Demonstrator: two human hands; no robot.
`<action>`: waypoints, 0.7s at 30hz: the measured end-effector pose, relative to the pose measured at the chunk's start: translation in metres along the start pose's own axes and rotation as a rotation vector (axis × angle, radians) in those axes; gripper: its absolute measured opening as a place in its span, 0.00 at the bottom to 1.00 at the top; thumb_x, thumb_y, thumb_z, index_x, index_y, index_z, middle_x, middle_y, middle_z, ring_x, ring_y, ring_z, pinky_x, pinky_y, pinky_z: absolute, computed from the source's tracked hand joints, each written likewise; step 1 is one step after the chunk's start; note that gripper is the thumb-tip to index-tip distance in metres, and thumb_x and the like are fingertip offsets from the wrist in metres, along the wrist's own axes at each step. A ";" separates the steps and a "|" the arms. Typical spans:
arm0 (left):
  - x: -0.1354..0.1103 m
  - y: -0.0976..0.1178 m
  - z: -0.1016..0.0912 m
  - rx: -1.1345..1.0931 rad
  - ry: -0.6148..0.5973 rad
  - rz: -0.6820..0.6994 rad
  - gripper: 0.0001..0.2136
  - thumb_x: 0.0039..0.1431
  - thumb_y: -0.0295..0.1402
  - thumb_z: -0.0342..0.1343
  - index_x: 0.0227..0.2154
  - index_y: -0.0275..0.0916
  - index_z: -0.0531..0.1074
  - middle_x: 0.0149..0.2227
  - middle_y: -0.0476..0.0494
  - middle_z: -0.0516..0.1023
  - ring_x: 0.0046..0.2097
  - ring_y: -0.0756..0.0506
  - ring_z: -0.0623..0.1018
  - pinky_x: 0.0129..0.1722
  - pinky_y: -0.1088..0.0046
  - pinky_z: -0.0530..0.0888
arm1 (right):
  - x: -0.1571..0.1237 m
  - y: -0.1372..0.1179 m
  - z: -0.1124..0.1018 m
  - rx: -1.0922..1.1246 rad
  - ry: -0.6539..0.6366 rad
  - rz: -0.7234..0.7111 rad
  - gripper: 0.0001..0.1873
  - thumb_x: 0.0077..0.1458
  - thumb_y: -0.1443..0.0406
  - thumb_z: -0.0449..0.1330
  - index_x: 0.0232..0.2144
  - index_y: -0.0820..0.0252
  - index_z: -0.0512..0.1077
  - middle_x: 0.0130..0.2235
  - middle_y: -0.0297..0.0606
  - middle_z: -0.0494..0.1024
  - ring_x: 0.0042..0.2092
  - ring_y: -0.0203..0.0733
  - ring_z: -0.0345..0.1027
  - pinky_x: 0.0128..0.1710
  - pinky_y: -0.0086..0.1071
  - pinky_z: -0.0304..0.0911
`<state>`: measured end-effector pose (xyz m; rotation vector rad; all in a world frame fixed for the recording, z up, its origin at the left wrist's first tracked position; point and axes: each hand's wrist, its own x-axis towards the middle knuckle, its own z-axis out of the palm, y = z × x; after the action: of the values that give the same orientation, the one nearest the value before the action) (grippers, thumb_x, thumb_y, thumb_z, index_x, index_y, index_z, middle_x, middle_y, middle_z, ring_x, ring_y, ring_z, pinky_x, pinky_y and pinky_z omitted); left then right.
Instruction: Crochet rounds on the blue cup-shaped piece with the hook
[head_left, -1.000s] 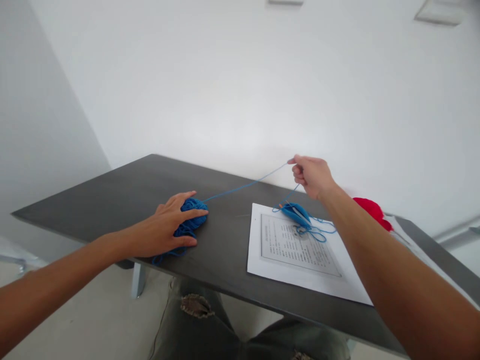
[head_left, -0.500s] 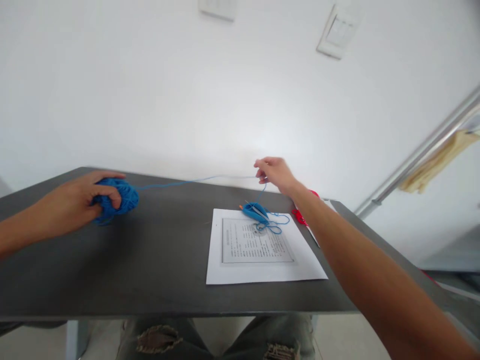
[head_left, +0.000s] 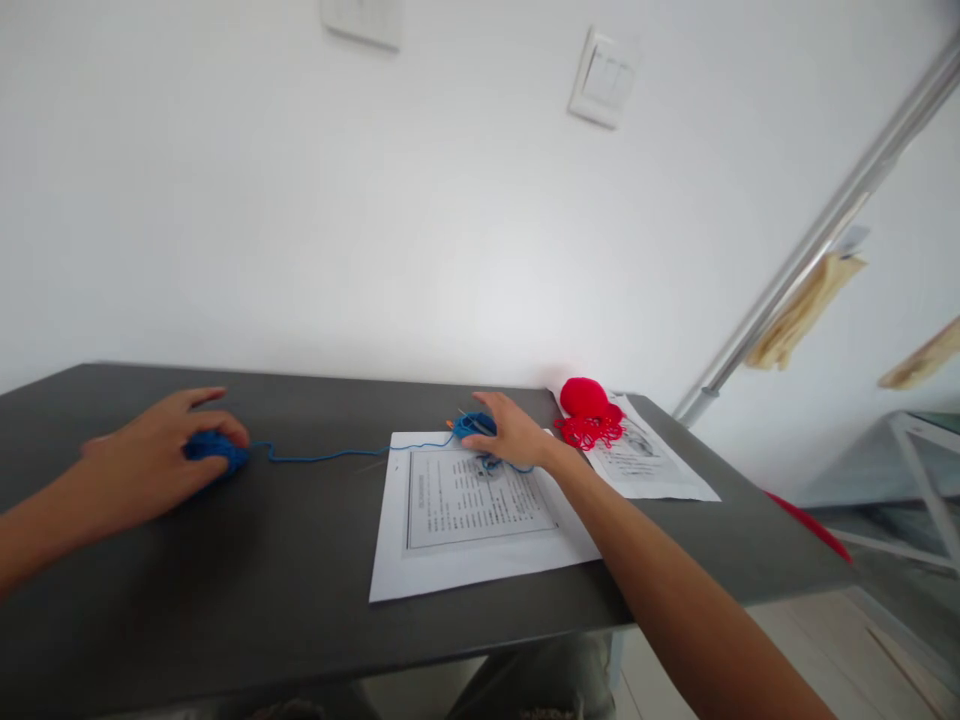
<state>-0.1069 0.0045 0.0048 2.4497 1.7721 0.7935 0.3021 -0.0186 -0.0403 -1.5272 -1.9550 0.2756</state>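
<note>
Toward the left of the table, my left hand (head_left: 161,445) curls its fingers and thumb around a ball of blue yarn (head_left: 225,458), with the index finger lifted. A slack strand of blue yarn (head_left: 330,457) runs from the ball across the tabletop to a small blue crocheted piece (head_left: 469,425). My right hand (head_left: 517,432) is over that piece, thumb and fingers apart on either side of it. A thin hook or needle with an orange end lies at the piece. Loops of blue yarn are partly hidden under the hand.
A printed sheet (head_left: 465,510) lies beneath the blue piece. Farther right, a red ball-shaped item (head_left: 583,398) and loose red yarn (head_left: 592,432) rest on another printed sheet (head_left: 660,470). The dark table (head_left: 300,560) meets a white wall (head_left: 262,220) with switches (head_left: 604,80).
My right hand has come down from the raised strand to the blue piece. The strand has gone slack onto the table. My left hand has lowered with the yarn ball; the view has turned right.
</note>
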 end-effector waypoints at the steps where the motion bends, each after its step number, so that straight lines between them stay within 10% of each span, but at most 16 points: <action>1: 0.001 0.015 -0.005 -0.074 0.031 -0.057 0.10 0.43 0.34 0.53 0.24 0.39 0.79 0.52 0.31 0.79 0.56 0.22 0.75 0.55 0.39 0.69 | 0.000 0.000 -0.001 0.026 0.029 -0.047 0.21 0.66 0.58 0.62 0.58 0.60 0.70 0.58 0.45 0.74 0.55 0.50 0.73 0.53 0.50 0.73; 4: 0.005 0.058 -0.005 -0.169 0.120 -0.033 0.08 0.47 0.32 0.56 0.30 0.39 0.78 0.58 0.30 0.76 0.63 0.19 0.69 0.62 0.28 0.54 | 0.002 -0.010 -0.003 0.103 0.104 -0.205 0.26 0.69 0.61 0.58 0.66 0.56 0.60 0.58 0.47 0.73 0.52 0.47 0.76 0.50 0.46 0.75; 6: 0.009 0.082 0.007 -0.312 0.119 0.028 0.09 0.51 0.32 0.56 0.35 0.40 0.78 0.56 0.33 0.79 0.60 0.28 0.75 0.62 0.39 0.64 | 0.000 -0.025 -0.002 0.112 0.145 -0.322 0.34 0.69 0.66 0.54 0.71 0.50 0.47 0.61 0.48 0.72 0.56 0.46 0.75 0.56 0.47 0.73; 10: 0.020 0.117 0.044 -0.677 0.067 0.104 0.14 0.60 0.37 0.56 0.45 0.39 0.78 0.41 0.39 0.86 0.42 0.41 0.85 0.42 0.64 0.81 | -0.008 -0.058 0.008 -0.015 0.125 -0.565 0.35 0.59 0.71 0.59 0.67 0.54 0.59 0.66 0.47 0.70 0.74 0.56 0.50 0.72 0.68 0.33; 13: 0.024 0.125 0.068 -0.862 0.106 0.120 0.16 0.65 0.39 0.55 0.50 0.37 0.78 0.43 0.38 0.87 0.42 0.42 0.85 0.39 0.67 0.82 | -0.016 -0.069 0.021 -0.155 0.090 -0.673 0.25 0.57 0.76 0.57 0.56 0.60 0.71 0.65 0.49 0.72 0.75 0.58 0.45 0.70 0.71 0.18; 21: 0.009 0.109 0.093 -1.024 0.109 0.166 0.08 0.62 0.29 0.63 0.43 0.41 0.82 0.41 0.46 0.86 0.41 0.47 0.84 0.44 0.71 0.80 | -0.025 -0.070 0.043 -0.450 0.122 -0.750 0.11 0.62 0.75 0.56 0.43 0.65 0.76 0.61 0.53 0.76 0.75 0.57 0.43 0.73 0.66 0.25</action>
<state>0.0296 -0.0007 -0.0396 1.8408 0.7950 1.4026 0.2242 -0.0537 -0.0457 -0.9025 -2.4229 -0.5918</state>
